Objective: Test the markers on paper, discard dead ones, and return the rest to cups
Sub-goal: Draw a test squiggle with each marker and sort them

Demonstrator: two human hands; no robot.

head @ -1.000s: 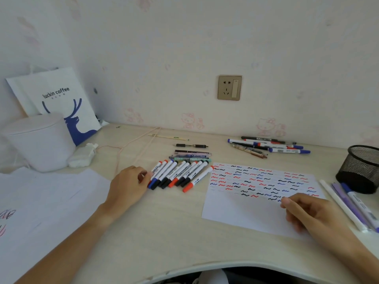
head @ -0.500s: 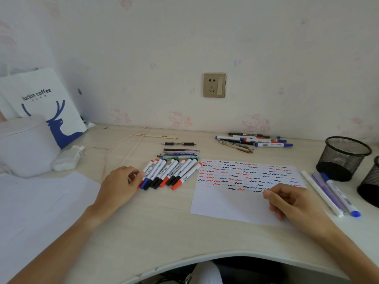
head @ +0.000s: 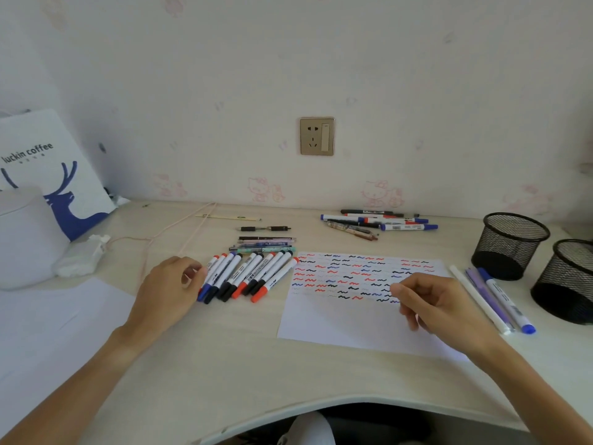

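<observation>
A white test paper (head: 346,319) covered in red, blue and black squiggles lies on the desk. My right hand (head: 439,303) rests on its right side, fingers loosely curled, nothing in it. A row of several white markers (head: 247,276) with red, blue and black caps lies left of the paper. My left hand (head: 170,290) sits at the row's left end, fingertips touching the outermost marker (head: 211,271). Two black mesh cups (head: 510,244) (head: 564,281) stand at the right. A second marker pile (head: 378,221) lies at the back.
Three pens (head: 494,298) lie between the paper and the cups. Thin pens (head: 266,244) lie behind the marker row. A white round container (head: 25,236), a crumpled tissue (head: 81,256), a coffee bag (head: 54,175) and white sheets (head: 48,332) fill the left. A cord (head: 189,229) runs across the desk.
The view has swung right, bringing a second mesh cup into sight. My right hand has slid a little left on the paper. My left hand stays at the marker row.
</observation>
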